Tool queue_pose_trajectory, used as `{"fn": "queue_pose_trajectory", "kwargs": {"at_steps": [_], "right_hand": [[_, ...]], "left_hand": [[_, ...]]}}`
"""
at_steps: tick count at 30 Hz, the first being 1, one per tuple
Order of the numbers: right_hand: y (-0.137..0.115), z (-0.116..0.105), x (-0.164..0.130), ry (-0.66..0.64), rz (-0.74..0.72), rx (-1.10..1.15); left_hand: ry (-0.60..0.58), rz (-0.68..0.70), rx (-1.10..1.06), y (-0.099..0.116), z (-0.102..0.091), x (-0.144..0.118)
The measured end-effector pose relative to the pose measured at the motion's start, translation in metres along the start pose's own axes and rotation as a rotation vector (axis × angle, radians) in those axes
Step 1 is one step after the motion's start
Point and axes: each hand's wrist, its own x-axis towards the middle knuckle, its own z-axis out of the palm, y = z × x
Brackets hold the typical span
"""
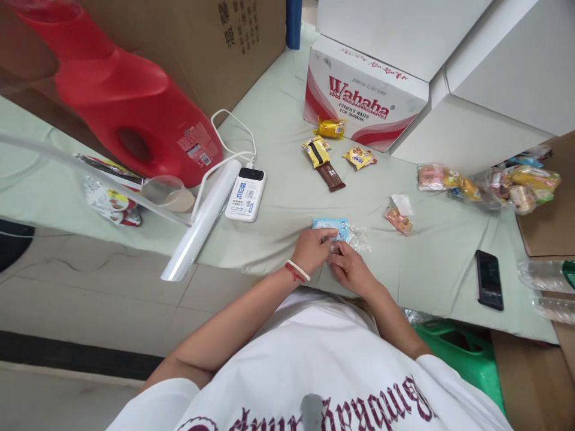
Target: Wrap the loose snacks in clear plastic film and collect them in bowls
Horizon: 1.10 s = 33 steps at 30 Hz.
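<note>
My left hand (312,250), with a white beaded and a red bracelet at the wrist, rests near the table's front edge. Its fingers are bent together over the lower side of a light blue packet (330,225). My right hand (353,269) meets it from the right, thumb and fingers curled in a pinch. What lies between the fingertips is too small and covered to make out. Crumpled clear plastic wrapping (359,238) lies just beyond my right hand, beside the blue packet.
Yellow snack packs (318,152), a brown bar (331,178) and a pink packet (398,220) lie ahead. A Wahaha carton (359,102) stands behind. At left are a white power bank (245,194), a plastic roll (202,221) and a red jug (148,114); at right, a phone (489,280).
</note>
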Motion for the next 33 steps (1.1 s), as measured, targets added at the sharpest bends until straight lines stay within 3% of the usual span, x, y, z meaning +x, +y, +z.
{"fn": "queue_pose_trajectory", "kwargs": {"at_steps": [2, 5, 10, 13, 19, 23, 26, 29, 33], "right_hand": [[-0.002, -0.001, -0.006, 0.037, 0.059, 0.122], [-0.002, 0.002, -0.009, 0.200, 0.262, 0.297], [0.003, 0.009, 0.011, 0.288, 0.462, 0.329], [0.007, 0.010, 0.024, 0.365, 0.554, 0.440], [0.008, 0.006, 0.037, 0.385, 0.674, 0.749], [0.008, 0.002, 0.042, 0.387, 0.750, 0.831], [0.012, 0.000, 0.046, 0.376, 0.781, 0.860], [0.016, -0.001, 0.048, 0.357, 0.778, 0.881], [0.017, -0.006, 0.040, 0.294, 0.753, 0.845]], "left_hand": [[0.006, 0.054, 0.065, -0.004, 0.004, 0.001], [0.036, 0.095, 0.038, -0.008, 0.009, 0.003], [0.019, -0.012, -0.211, -0.013, 0.005, 0.005], [-0.038, -0.024, -0.245, -0.018, 0.000, -0.002], [-0.013, 0.151, 0.078, -0.026, -0.005, -0.027], [0.103, 0.283, 0.258, -0.026, -0.016, -0.036], [0.205, 0.392, 0.435, -0.022, -0.025, -0.027], [0.243, 0.342, 0.609, -0.017, -0.026, -0.006], [0.167, 0.185, 0.694, -0.010, -0.018, 0.013]]}}
